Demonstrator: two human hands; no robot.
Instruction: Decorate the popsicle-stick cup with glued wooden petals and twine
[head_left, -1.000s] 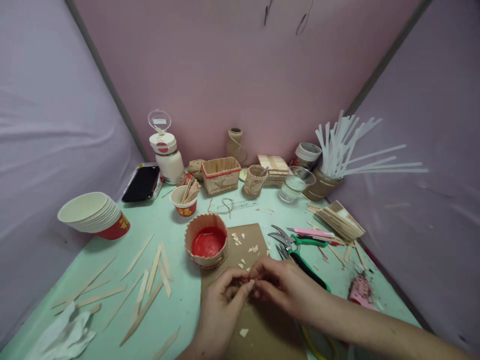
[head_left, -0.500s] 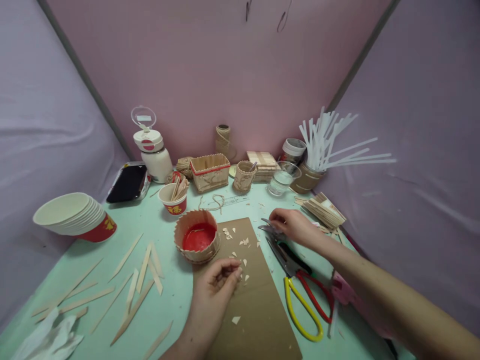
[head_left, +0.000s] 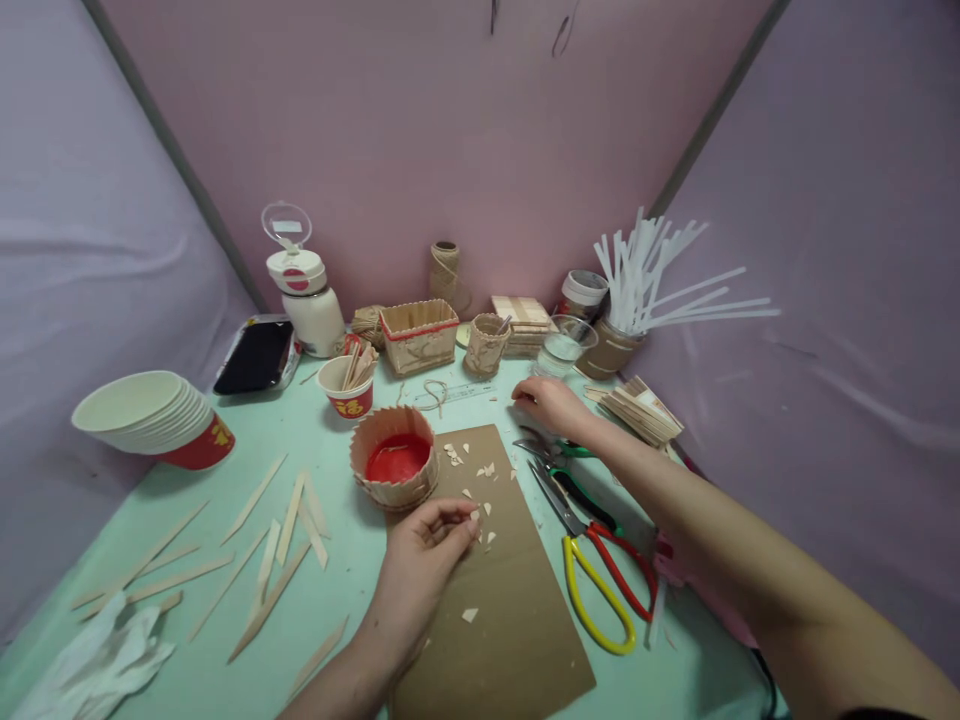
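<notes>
My left hand [head_left: 429,545] pinches a small pale wood chip [head_left: 475,516] between thumb and fingertips above a brown cardboard sheet [head_left: 517,610]. Beside it stands a round bowl [head_left: 394,455] with wooden-stick walls and a red inside. Several cut wood chips [head_left: 452,455] lie scattered on the cardboard. My right hand [head_left: 551,405] is over the table beyond the green-handled cutters [head_left: 551,450], its fingers curled together and pointing left; whatever they hold, if anything, is hidden. Large scissors [head_left: 600,580] with one yellow and one red handle lie right of the cardboard.
Loose wooden sticks [head_left: 270,580] and a crumpled tissue [head_left: 112,665] are at left, near stacked paper cups [head_left: 154,420]. Along the back stand a rectangular basket [head_left: 420,340], a clear water cup [head_left: 562,350] and a holder of white glue sticks [head_left: 645,280]. A pink glue gun [head_left: 701,590] lies under my right forearm.
My right hand has left the cutters, which now lie on the table, and has moved up and slightly left. My left hand keeps its pinch. The whole view has shifted slightly.
</notes>
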